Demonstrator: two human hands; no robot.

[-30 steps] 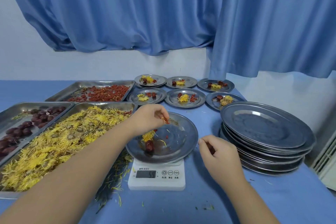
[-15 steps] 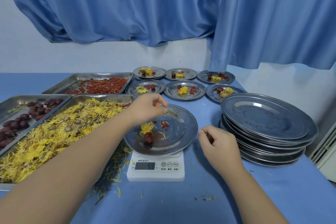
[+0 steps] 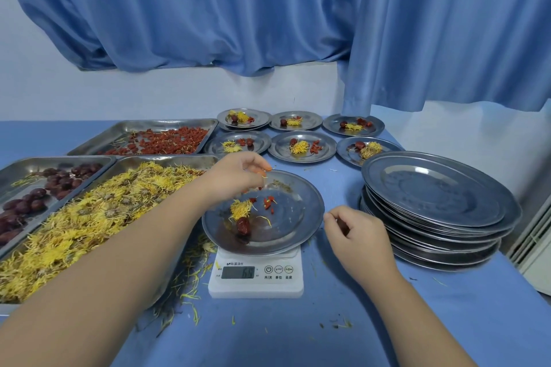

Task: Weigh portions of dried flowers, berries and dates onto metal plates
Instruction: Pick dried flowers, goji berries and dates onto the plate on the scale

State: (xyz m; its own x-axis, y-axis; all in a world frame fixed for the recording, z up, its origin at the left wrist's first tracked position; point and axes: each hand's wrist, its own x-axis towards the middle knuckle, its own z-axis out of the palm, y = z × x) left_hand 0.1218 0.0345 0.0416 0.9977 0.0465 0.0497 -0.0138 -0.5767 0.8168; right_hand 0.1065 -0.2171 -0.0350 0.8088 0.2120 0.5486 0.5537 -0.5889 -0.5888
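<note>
A metal plate (image 3: pixel 298 226) sits on a white digital scale (image 3: pixel 256 277). On the plate lie a tuft of yellow dried flowers (image 3: pixel 240 208), a dark red date (image 3: pixel 243 225) and a few red berries (image 3: pixel 269 203). My left hand (image 3: pixel 235 174) hovers over the plate's far left rim, fingers pinched on small red berries. My right hand (image 3: pixel 356 235) rests on the blue table just right of the plate, fingers curled loosely, nothing seen in it.
Three trays stand at the left: yellow flowers (image 3: pixel 89 217), dates (image 3: pixel 35 193), red berries (image 3: pixel 161 140). Several filled plates (image 3: pixel 301 146) sit at the back. A stack of empty plates (image 3: pixel 438 205) stands at the right. Loose petals litter the table near the scale.
Berries have dropped from my left hand onto the plate, and the hand has lifted slightly toward the far rim. My right hand has stayed in place.
</note>
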